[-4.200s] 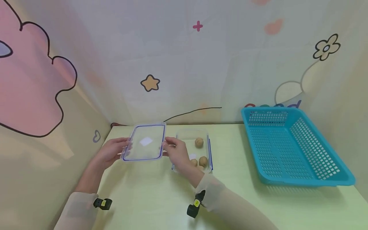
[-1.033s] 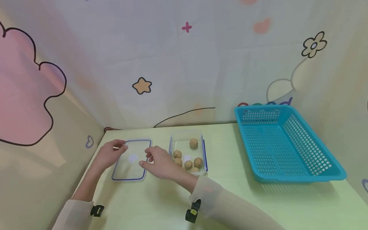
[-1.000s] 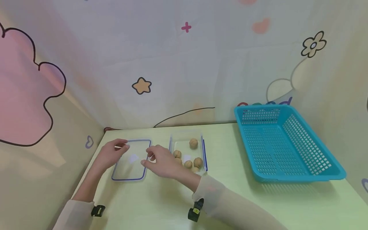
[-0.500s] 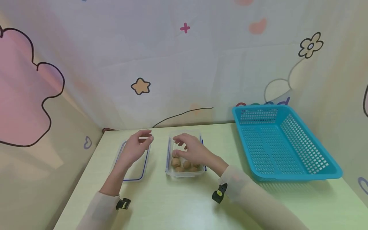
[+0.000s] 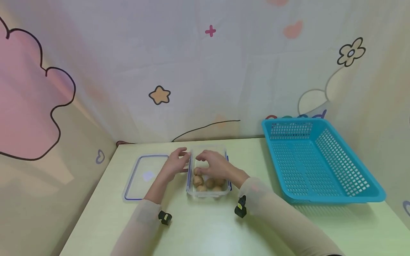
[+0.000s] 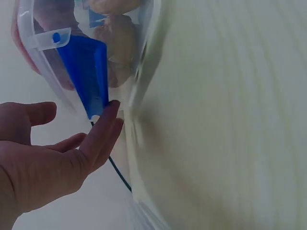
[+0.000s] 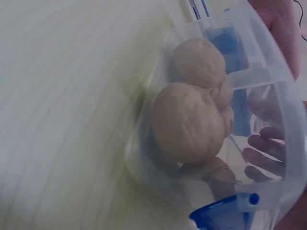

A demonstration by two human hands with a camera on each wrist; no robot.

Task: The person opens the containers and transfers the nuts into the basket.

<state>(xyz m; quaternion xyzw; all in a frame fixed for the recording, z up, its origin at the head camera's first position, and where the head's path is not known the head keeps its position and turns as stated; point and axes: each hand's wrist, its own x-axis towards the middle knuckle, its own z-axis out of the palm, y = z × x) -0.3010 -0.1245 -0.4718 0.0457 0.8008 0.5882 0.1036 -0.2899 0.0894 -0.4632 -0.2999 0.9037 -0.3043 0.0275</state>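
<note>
Left of centre, a lid (image 5: 148, 186) lies on the desk (image 5: 192, 224). The left grip (image 5: 175, 164), released, is just beside a clear container (image 5: 208, 194) in mid-frame, probably light and slightly flexible. Its visible walnuts (image 5: 198, 181), in its lower half, look hard, light and rough: best pinched round their middles. The right grip (image 5: 219, 166), unclenched, is over them. A basket (image 5: 339, 199) stands at right.

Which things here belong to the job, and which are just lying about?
Part of the job:
- left hand, beside the container
- right hand, at the walnuts
- lid, probably the container's, lying off it

Apparently just there:
- basket, untouched; its role is unclear
- backdrop
</note>
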